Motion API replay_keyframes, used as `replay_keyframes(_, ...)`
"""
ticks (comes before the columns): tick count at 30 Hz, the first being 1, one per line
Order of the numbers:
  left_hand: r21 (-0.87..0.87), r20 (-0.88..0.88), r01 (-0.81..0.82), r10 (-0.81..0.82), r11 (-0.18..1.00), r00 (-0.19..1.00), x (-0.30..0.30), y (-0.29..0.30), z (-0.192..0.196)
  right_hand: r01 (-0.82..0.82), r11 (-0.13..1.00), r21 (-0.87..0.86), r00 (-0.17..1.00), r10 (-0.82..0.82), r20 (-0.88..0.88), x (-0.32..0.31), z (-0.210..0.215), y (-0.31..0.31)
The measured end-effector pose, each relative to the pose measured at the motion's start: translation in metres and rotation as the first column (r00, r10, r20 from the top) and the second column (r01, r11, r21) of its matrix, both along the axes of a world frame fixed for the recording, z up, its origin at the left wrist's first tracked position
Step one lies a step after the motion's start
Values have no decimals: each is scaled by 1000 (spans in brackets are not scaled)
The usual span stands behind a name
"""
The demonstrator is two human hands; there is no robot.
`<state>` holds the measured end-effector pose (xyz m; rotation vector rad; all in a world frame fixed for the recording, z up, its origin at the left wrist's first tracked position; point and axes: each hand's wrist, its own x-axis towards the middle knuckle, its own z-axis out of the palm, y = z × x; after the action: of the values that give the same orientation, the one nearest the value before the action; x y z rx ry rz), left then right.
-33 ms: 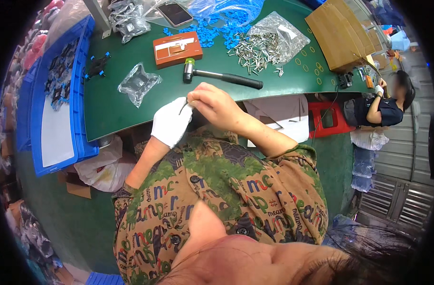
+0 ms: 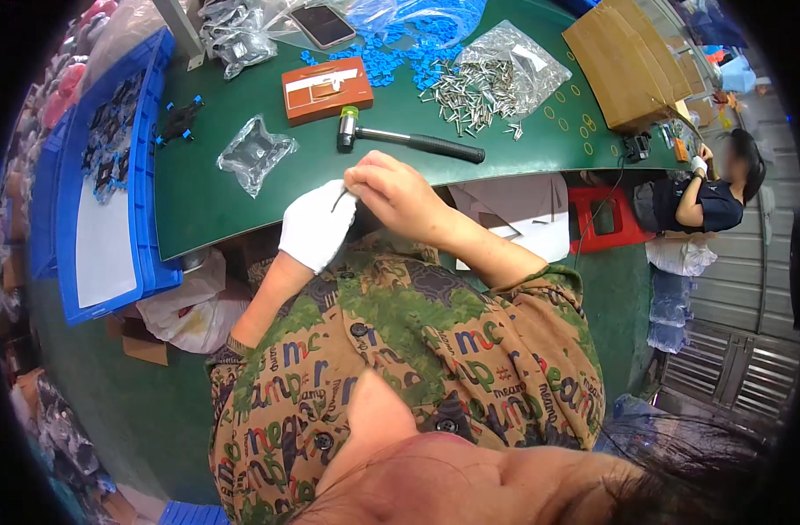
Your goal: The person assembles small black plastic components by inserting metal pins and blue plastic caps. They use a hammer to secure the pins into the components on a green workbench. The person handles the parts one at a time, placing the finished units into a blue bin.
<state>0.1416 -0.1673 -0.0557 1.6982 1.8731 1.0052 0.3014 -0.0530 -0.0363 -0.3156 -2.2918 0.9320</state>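
Observation:
My left hand (image 2: pixel 317 226), in a white glove, is closed in front of me at the table's near edge. A thin dark sliver (image 2: pixel 338 202) shows against the glove; its kind cannot be made out. My bare right hand (image 2: pixel 400 197) meets the gloved fingertips, its fingers closed in a pinch that hides whatever lies between them. Just beyond both hands lies a mallet (image 2: pixel 409 142) with a black grip and a yellow-green face. A black part wrapped in clear plastic (image 2: pixel 256 156) rests to their left.
A red-brown box (image 2: pixel 328 101), blue clips (image 2: pixel 378 66), metal screws (image 2: pixel 474 96) and a phone (image 2: pixel 324 26) cover the far side of the green table (image 2: pixel 216 210). A blue crate (image 2: pixel 142 210) stands left, a cardboard box (image 2: pixel 623 66) right. Another person (image 2: pixel 715 197) sits farther right.

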Motion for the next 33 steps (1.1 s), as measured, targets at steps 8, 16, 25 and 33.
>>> replay_keyframes(8, -67, 76, 205, -199, 977, 977, -22, -15, -4, -46, 999, 3, 998, 46, 47, 4, -11, 5)
replay_keyframes(16, -306, 478, 268, -96, 913, 873, -17, -38, -4, -140, 947, 289, 989, 147, -2, 6, -31, -4)
replay_keyframes(25, -282, 385, 319, -198, 905, 902, -28, -40, -5, -160, 939, 306, 986, 164, 10, 2, -49, -10)
replay_keyframes(33, -347, 505, 300, -93, 888, 858, -18, -57, -20, -132, 956, 260, 986, 154, -64, 2, -70, -29)
